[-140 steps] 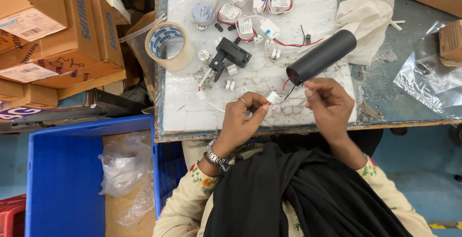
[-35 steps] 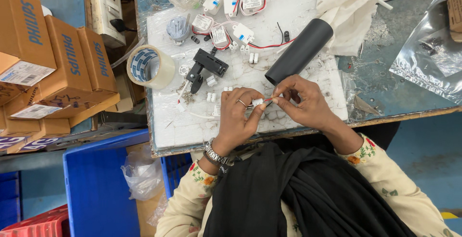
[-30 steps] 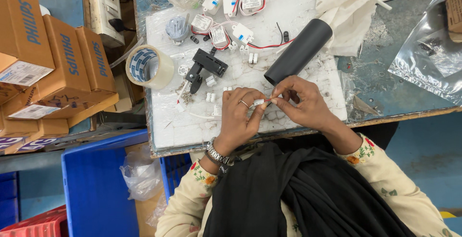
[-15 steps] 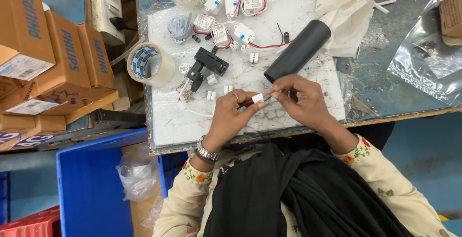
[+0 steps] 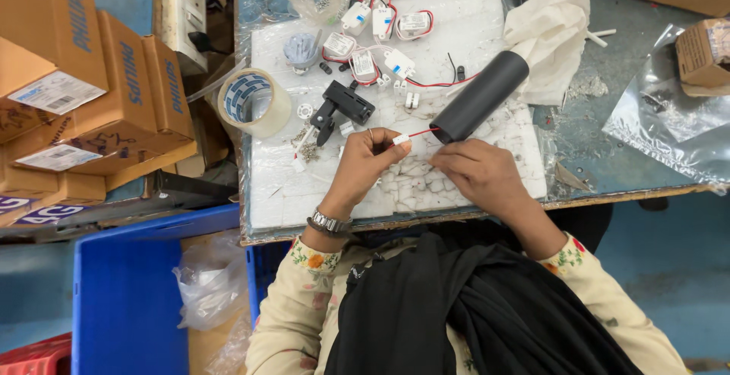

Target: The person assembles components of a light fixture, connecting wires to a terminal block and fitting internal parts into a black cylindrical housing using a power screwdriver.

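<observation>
A small white plastic connector block (image 5: pixel 401 140) is pinched between the thumb and fingertips of the left hand (image 5: pixel 365 163), just beside the near end of the black cylindrical lamp housing (image 5: pixel 480 96). A thin red wire (image 5: pixel 420 132) runs from the block to that end of the housing. The right hand (image 5: pixel 473 171) rests just below the housing's near end with its fingers curled; whether it grips the wire cannot be told. Half a second ago both hands met at the block; now they sit a little apart, the left hand alone carrying the block and the red wire stretched between them.

The housing lies slanted on a white foam sheet (image 5: pixel 487 25) that covers the counter (image 5: pixel 608 124). Left of the housing stands a black plastic track adapter (image 5: pixel 342 106), and further left a roll of clear packing tape (image 5: pixel 255 103) at the foam's edge. Beyond the housing, away from the person, lie several small white driver modules with red wires (image 5: pixel 378 48). Against the housing's far end is a crumpled cream cloth (image 5: pixel 555 33). Right of the housing a clear plastic bag (image 5: pixel 669 128) lies on the counter. Well to the left of the housing, off the counter, are stacked brown cardboard boxes (image 5: pixel 84 86), and below them a blue plastic crate (image 5: pixel 129 299).
</observation>
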